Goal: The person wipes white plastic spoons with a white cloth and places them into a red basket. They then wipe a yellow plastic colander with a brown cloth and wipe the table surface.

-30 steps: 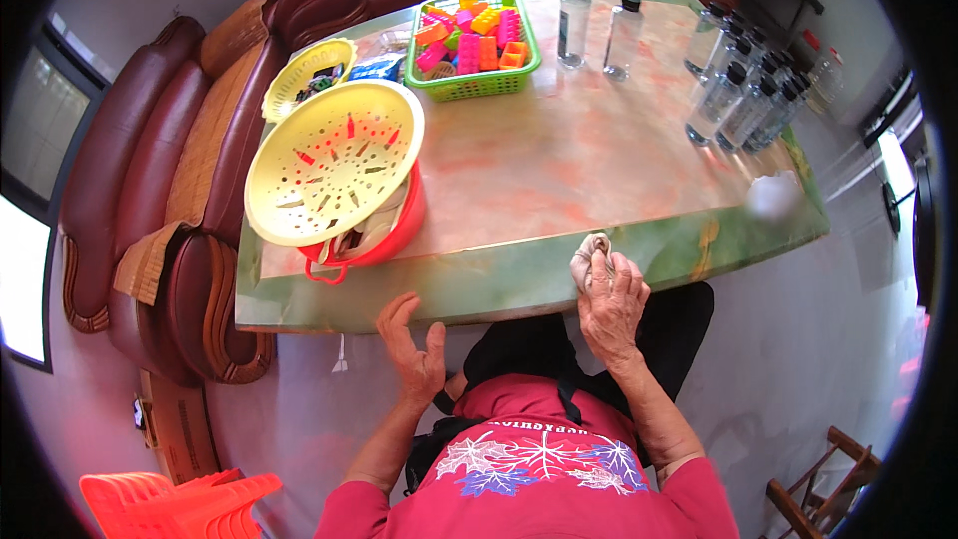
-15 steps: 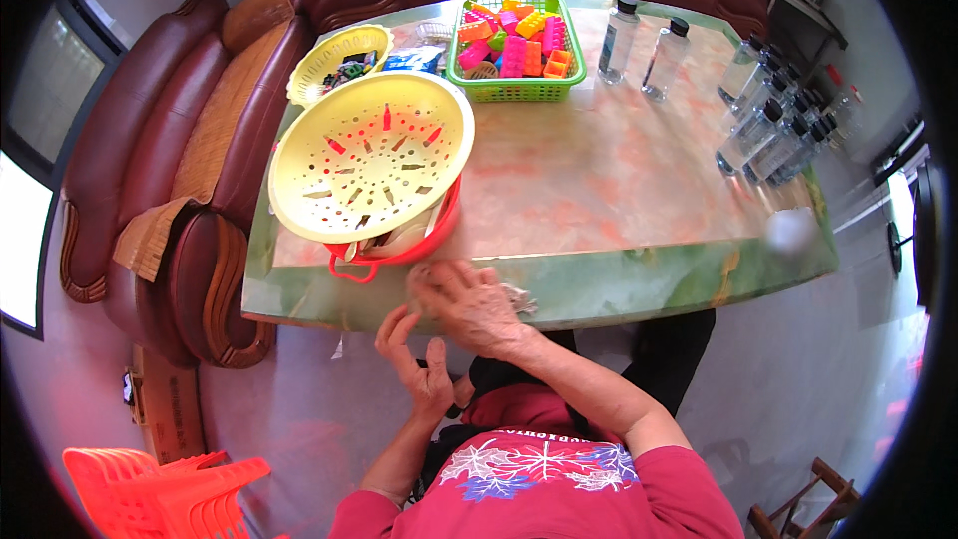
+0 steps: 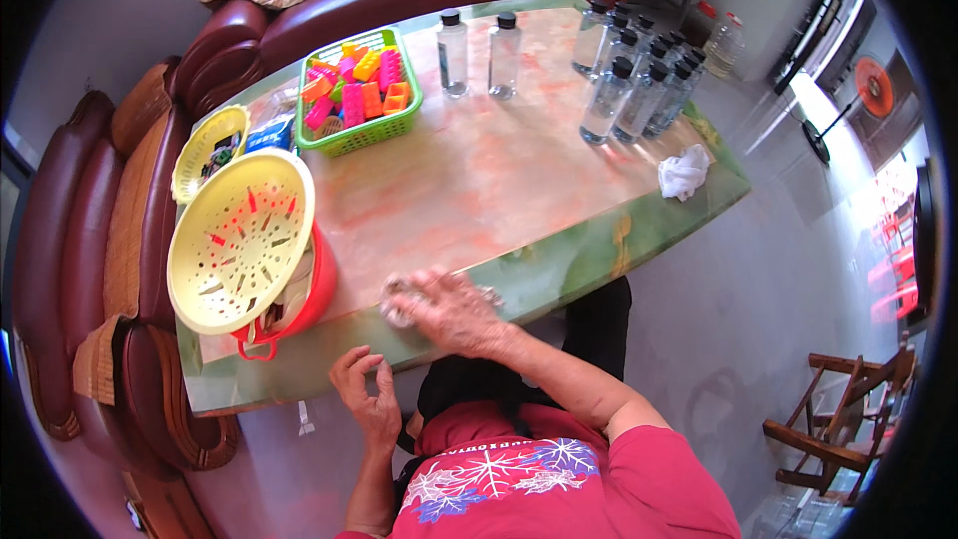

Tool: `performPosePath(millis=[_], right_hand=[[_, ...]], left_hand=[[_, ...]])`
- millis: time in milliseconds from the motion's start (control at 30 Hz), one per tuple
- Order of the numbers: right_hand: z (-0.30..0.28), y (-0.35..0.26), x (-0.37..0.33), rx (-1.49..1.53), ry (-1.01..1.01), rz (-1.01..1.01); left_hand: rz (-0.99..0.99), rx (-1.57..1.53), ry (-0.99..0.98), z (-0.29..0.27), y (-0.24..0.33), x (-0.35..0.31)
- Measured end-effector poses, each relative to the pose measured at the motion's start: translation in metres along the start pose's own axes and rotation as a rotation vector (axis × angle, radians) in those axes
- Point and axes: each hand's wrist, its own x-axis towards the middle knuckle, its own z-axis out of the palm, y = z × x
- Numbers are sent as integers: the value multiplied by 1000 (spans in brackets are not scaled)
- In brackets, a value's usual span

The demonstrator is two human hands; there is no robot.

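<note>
My right hand (image 3: 457, 314) presses a crumpled pale cloth (image 3: 396, 305) onto the table's green border near the front edge. Some of the cloth shows past the fingertips, and a bit more sticks out on the hand's other side. My left hand (image 3: 363, 391) is raised just off the table edge, fingers loosely bent and thumb apart, holding nothing. To the left of both hands stands a red basin (image 3: 321, 284) with a handle. A yellow colander (image 3: 244, 240) rests tilted on top of it, hiding most of what the basin contains.
A green basket (image 3: 371, 135) of colourful toy blocks and a yellow basket (image 3: 210, 148) sit at the far left. Two clear bottles (image 3: 504, 60) stand at the back. More black-capped bottles (image 3: 639, 100) cluster at the right, with a crumpled white cloth (image 3: 684, 174) near them.
My head view has swung to the right, shifting the table leftward in the picture. The left hand has drawn away from the right hand, which still has the cloth under it.
</note>
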Motion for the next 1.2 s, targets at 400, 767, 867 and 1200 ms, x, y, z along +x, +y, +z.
performPosePath(millis=[400, 767, 867, 1200], right_hand=[[-102, 175, -80, -662, 99, 882], [-69, 79, -103, -608, 217, 856], [-55, 26, -88, -442, 109, 603], [-40, 63, 3, -144, -29, 109]], left_hand=[[33, -23, -83, 19, 6, 1], [62, 68, -111, 27, 15, 4], [63, 39, -82, 29, 16, 8], [214, 268, 0, 28, -6, 43]])
